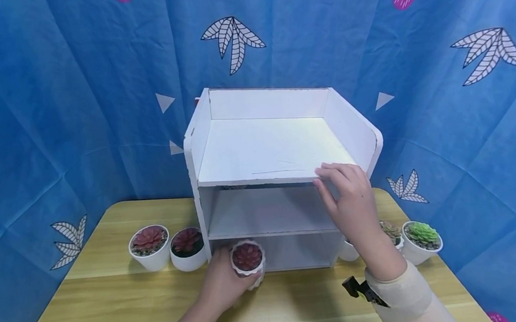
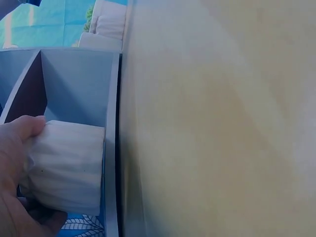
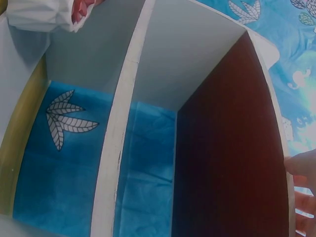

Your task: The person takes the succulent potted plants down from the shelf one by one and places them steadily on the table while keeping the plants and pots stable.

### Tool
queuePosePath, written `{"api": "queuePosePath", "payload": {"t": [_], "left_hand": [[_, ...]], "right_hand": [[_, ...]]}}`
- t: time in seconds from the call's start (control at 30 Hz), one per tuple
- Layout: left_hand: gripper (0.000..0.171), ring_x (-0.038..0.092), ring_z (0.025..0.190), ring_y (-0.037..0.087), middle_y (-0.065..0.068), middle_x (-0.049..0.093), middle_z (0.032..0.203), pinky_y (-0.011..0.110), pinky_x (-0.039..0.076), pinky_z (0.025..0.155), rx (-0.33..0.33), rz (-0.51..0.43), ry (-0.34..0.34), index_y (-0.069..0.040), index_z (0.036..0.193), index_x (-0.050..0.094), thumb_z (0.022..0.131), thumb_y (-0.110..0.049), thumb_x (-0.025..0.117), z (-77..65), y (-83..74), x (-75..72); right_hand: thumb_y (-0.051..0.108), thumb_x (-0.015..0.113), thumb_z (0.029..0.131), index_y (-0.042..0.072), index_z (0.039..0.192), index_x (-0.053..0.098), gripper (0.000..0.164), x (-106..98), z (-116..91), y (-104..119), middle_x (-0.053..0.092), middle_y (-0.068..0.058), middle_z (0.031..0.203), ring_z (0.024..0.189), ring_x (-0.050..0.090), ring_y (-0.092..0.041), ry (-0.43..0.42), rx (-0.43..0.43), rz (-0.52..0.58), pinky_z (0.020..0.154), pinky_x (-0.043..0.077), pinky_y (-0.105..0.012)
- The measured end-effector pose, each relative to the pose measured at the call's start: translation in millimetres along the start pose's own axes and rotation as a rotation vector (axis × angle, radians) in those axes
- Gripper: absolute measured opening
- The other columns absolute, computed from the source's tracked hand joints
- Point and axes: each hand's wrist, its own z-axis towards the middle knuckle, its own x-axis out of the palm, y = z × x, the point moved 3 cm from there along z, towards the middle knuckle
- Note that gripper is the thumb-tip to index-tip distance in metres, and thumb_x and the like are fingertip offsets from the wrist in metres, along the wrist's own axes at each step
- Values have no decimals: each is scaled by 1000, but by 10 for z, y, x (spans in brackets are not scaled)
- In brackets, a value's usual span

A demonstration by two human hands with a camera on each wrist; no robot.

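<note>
My left hand grips a white, wavy-rimmed pot holding a dark red succulent. This pot is at the left front of the bottom compartment of a white shelf unit. In the right wrist view the same potted succulent shows at the upper left. At the right front of the unit, my right hand holds the edge of the top board. Its fingers lie over the top and the thumb touches the front edge. Part of the left fingers is hidden behind the pot.
Two potted red succulents stand on the wooden table left of the unit. Right of it are several pots, one with a green succulent, some partly hidden by the right arm. A blue patterned curtain hangs behind.
</note>
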Motion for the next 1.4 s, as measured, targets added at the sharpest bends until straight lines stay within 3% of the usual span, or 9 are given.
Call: {"api": "queuePosePath", "payload": {"t": [0.43, 0.67, 1.4], "left_hand": [[81, 50, 94, 16, 0, 52, 103, 35, 47, 81, -25, 13, -8, -12, 116, 51, 55, -57, 80, -89, -66, -96], [84, 53, 92, 12, -3, 52, 102, 34, 48, 80, -61, -35, -35, -15, 116, 50, 53, -62, 79, -114, -60, -140], [88, 52, 97, 16, 0, 50, 110, 39, 48, 83, -79, -32, -68, -14, 117, 49, 52, -65, 77, -206, -46, -373]], "right_hand": [[28, 65, 86, 12, 104, 68, 24, -5, 6, 3, 63, -4, 111, 106, 53, -24, 12, 1, -13, 91, 39, -43], [27, 66, 85, 12, 104, 68, 24, -1, -1, 2, 64, -4, 111, 106, 53, -25, 6, 5, -3, 90, 39, -44], [27, 66, 85, 12, 104, 68, 24, 8, -7, -24, 63, -4, 111, 105, 53, -24, 6, 3, -12, 90, 39, -44]]}}
